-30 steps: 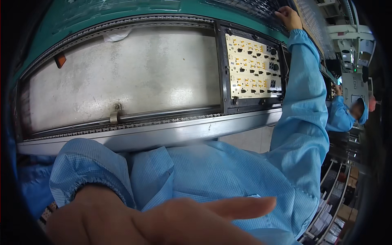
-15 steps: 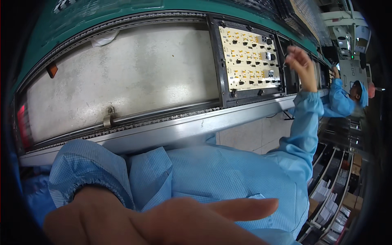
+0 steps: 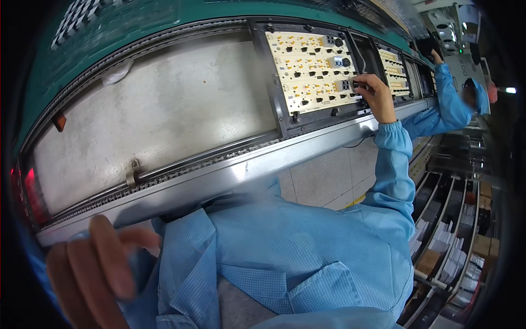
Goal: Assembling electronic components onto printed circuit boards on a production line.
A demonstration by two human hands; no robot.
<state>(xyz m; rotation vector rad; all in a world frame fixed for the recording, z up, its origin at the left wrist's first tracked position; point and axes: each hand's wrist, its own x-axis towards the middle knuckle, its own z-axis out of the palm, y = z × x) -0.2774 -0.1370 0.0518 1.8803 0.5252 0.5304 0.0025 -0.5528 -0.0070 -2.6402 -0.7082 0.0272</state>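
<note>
While the circuit board [image 3: 313,72] at one o'clock bears two round parts [image 3: 346,62], my right hand [image 3: 378,98] pinches a dark piece [image 3: 355,84] where a third seems unfinished. My empty left hand [image 3: 93,266] hangs half-open at eight o'clock.

Your right hand [image 3: 377,96] was up at the trays a second ago, then over the line with fingers loose; it has since come down to the near corner of the pale circuit board panel [image 3: 307,60], pinching a small dark part [image 3: 355,84] close beside the lowest display. A second pale panel [image 3: 393,72] now shows just beyond that hand. Your left hand [image 3: 101,268], previously stretched across your front, has drawn back leftward, its blurred fingers bent.
</note>
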